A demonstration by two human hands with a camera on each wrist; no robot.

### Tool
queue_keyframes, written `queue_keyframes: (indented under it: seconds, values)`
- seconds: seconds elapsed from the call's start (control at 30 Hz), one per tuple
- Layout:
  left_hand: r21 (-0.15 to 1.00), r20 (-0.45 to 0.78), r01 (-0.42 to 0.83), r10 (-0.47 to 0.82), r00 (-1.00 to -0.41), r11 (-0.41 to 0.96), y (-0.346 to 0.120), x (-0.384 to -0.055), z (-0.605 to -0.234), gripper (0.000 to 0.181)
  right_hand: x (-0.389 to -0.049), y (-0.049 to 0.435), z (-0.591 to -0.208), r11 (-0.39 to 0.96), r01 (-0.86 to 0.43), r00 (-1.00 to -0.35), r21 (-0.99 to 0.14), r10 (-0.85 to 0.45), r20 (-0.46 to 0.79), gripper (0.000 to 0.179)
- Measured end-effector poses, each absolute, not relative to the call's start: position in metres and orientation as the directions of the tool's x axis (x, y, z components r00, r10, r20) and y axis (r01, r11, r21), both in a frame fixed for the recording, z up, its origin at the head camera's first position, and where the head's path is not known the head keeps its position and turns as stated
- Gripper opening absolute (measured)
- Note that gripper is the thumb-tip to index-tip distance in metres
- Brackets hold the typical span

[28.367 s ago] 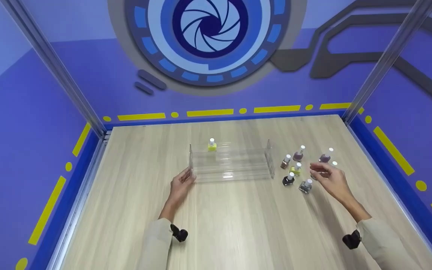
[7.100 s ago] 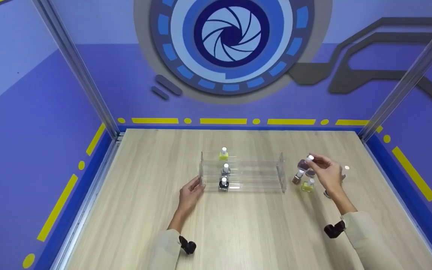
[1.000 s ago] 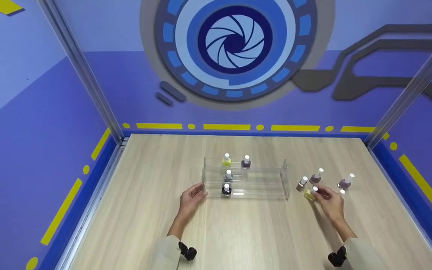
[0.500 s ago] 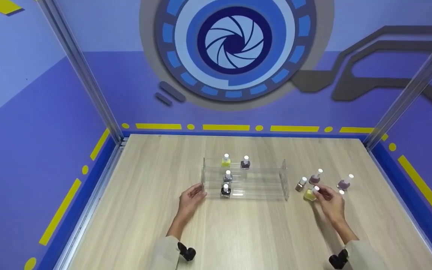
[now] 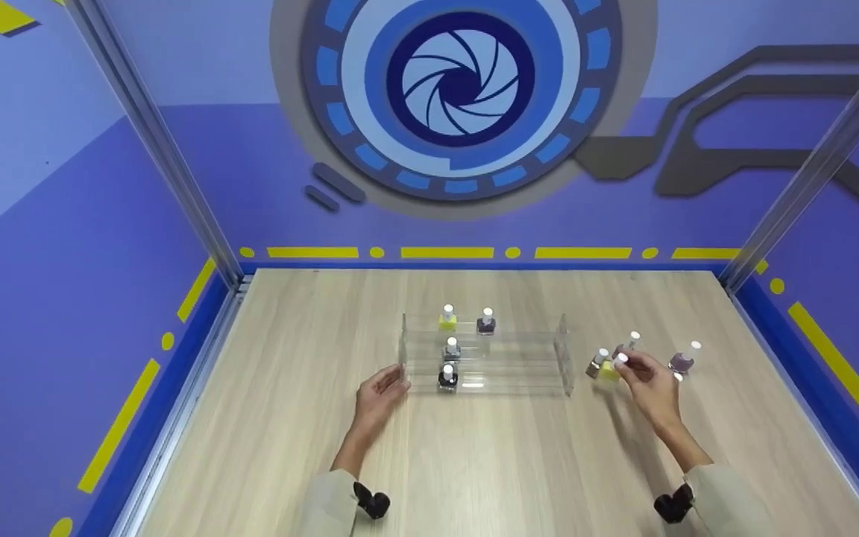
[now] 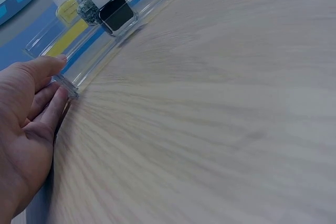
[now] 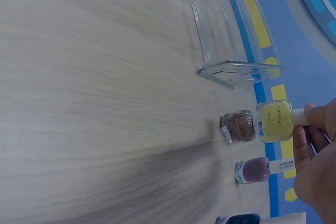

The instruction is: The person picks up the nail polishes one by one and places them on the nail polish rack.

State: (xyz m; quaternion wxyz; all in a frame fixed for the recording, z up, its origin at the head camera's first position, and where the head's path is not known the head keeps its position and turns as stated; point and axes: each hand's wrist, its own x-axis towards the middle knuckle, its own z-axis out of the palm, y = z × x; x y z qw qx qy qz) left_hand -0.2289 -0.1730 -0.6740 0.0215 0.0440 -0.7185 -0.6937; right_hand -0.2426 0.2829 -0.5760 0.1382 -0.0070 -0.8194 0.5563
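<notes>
My right hand (image 5: pixel 653 391) pinches the white cap of a yellow nail polish bottle (image 7: pixel 276 121), which is raised off the table in the right wrist view. My left hand (image 5: pixel 379 403) grips the left end of a clear tiered rack (image 5: pixel 511 362), its thumb and fingers on either side of the end panel (image 6: pixel 67 85). On the rack's top tier stand another yellow polish (image 5: pixel 447 322) and a dark purple one (image 5: pixel 486 326). A grey glitter polish (image 5: pixel 452 351) stands on the middle tier, a black one (image 5: pixel 447 380) on the front tier.
Right of the rack stand a brown glitter polish (image 7: pixel 239 127) and a mauve polish (image 7: pixel 256 170), both close to my right hand. Farther right is another purple bottle (image 5: pixel 681 363). A dark bottle (image 7: pixel 244 219) is mostly hidden behind my right hand in the head view.
Since half a second ago, the right hand has raised the yellow polish off the table. Over the longer span, the grey, black and dark purple polishes came onto the rack. The left hand stays at its end.
</notes>
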Motion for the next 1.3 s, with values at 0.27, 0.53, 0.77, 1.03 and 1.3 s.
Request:
queue_keyframes:
  seconds: [0.27, 0.53, 0.77, 1.03, 1.3]
  values:
    - [0.999, -0.038, -0.039, -0.099, -0.994, 0.008, -0.175, -0.231, -0.677, 0.05, -0.249, 0.27, -0.561, 0.39, -0.198, -0.961, -0.899, 0.103, 0.256, 0.026]
    - [0.999, -0.035, -0.038, -0.106, -0.994, 0.019, -0.179, -0.23, -0.674, 0.05, -0.263, 0.253, -0.568, 0.348, -0.276, -0.943, -0.896, 0.082, 0.323, 0.025]
    - [1.0, -0.016, -0.017, -0.095, -0.995, 0.01, -0.178, -0.23, -0.675, 0.05, -0.273, 0.244, -0.577, 0.319, -0.219, -0.969, -0.922, 0.04, 0.244, 0.027]
    - [1.0, -0.018, -0.019, -0.088, -0.996, 0.018, -0.176, -0.23, -0.675, 0.049, -0.274, 0.23, -0.576, 0.317, -0.246, -0.966, -0.916, 0.002, 0.26, 0.026]
    - [0.999, -0.034, -0.035, -0.087, -0.996, 0.007, -0.175, -0.23, -0.677, 0.05, -0.276, 0.215, -0.574, 0.293, -0.252, -0.967, -0.922, -0.043, 0.251, 0.025]
